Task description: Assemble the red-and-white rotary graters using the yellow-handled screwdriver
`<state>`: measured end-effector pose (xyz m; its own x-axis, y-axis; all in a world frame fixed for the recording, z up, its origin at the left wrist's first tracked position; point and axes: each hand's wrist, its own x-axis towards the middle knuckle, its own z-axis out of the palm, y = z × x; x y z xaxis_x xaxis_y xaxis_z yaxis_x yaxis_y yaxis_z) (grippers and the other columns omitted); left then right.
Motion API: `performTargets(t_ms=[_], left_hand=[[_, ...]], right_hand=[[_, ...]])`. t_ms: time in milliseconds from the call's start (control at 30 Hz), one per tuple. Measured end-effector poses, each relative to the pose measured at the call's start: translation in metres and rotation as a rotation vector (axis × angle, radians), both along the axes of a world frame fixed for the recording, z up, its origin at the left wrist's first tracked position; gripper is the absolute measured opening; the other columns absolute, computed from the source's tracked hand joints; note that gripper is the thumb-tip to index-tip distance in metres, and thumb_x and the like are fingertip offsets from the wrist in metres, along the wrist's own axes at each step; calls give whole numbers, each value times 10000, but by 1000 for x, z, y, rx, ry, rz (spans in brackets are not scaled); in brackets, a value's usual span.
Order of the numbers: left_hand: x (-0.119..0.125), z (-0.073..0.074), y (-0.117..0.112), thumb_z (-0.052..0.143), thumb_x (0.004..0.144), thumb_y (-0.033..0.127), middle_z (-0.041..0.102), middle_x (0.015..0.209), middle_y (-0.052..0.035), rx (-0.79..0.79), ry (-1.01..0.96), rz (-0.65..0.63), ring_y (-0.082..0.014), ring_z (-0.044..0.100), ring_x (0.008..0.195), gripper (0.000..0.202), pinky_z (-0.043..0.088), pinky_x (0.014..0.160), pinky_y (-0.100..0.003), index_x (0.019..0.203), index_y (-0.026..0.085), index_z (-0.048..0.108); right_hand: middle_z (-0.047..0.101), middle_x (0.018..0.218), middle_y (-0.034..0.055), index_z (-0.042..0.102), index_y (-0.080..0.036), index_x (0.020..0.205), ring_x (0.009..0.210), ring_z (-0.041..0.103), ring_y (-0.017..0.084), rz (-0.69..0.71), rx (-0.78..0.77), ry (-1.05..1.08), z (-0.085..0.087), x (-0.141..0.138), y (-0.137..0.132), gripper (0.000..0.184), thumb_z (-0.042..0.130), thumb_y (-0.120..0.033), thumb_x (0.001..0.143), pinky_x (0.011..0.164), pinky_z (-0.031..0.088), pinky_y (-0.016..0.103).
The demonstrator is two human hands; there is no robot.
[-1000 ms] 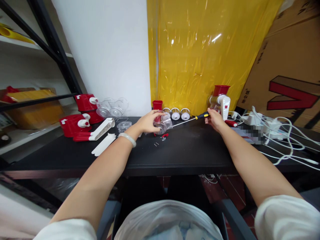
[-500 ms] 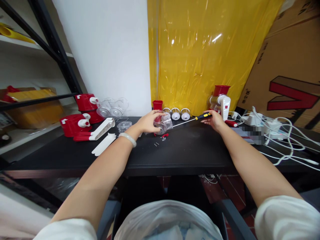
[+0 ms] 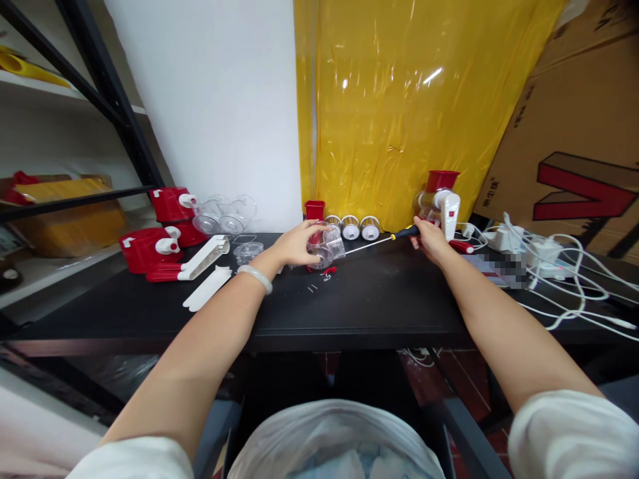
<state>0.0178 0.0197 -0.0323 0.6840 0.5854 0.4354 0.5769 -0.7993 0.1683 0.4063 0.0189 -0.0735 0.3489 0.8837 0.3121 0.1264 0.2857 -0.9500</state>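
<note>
My left hand [image 3: 295,245] is curled over a clear plastic housing [image 3: 327,245] lying on the black table [image 3: 349,299], pressing it down. My right hand [image 3: 429,241] grips the yellow-and-black handle of a long screwdriver [image 3: 382,241], whose thin shaft runs left into the housing. A few small screws [image 3: 313,287] and a red bit [image 3: 329,270] lie just in front of the housing. A white bangle [image 3: 254,277] sits on my left wrist.
Red and white plastic parts [image 3: 164,249] and clear covers [image 3: 224,213] lie at the left. A red cup [image 3: 314,209], three round drums [image 3: 352,227] and an assembled red-and-white grinder [image 3: 442,199] stand at the back. White cables [image 3: 549,259] sprawl at the right, before cardboard boxes [image 3: 574,133].
My right hand turned on the screwdriver handle, opening a little and closing round it again. My left hand and the housing stayed put.
</note>
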Motion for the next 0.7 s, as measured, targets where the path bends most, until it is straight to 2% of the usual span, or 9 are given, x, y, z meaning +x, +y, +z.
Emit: performTargets(t_ms=[133,267,400,567,700], left_hand=[[0,0,0,714,621,316,412,1439,-93,15,-2,-10,-314,421,1341,826,386,1101,-441,1402,265,451],[1,-1,-2,713,627,326,413,1431,-84,42,-22,-20,-302,422,1339,839,371,1118,-423,1414,268,427],[3,-1,-4,721,622,341,396,1441,-92,57,-15,-4,-315,413,1341,850,367,1116,-440,1416,268,424],[3,-2,-1,727,621,354,367,1457,-95,55,-7,3,-333,410,1336,884,368,1107,-471,1438,292,395],[2,-5,2,726,624,348,361,1449,-100,60,-41,6,-336,416,1328,885,362,1108,-487,1441,299,389]], right_hand=[[596,479,44,540,-192,747,388,549,154,29,-156,186,8,-5,-4,353,336,-418,927,412,425,237],[662,599,33,574,-198,816,459,610,158,71,-95,264,13,-9,-11,279,331,-318,880,445,442,239],[666,627,26,579,-190,816,488,624,145,83,-84,303,15,-11,-15,237,368,-286,864,460,445,230],[611,539,-4,516,-215,829,421,572,118,60,-69,242,13,-11,-12,247,471,-444,906,431,422,197],[487,419,-57,460,-238,785,324,438,95,26,-1,183,9,-8,-6,340,510,-558,888,362,356,183]])
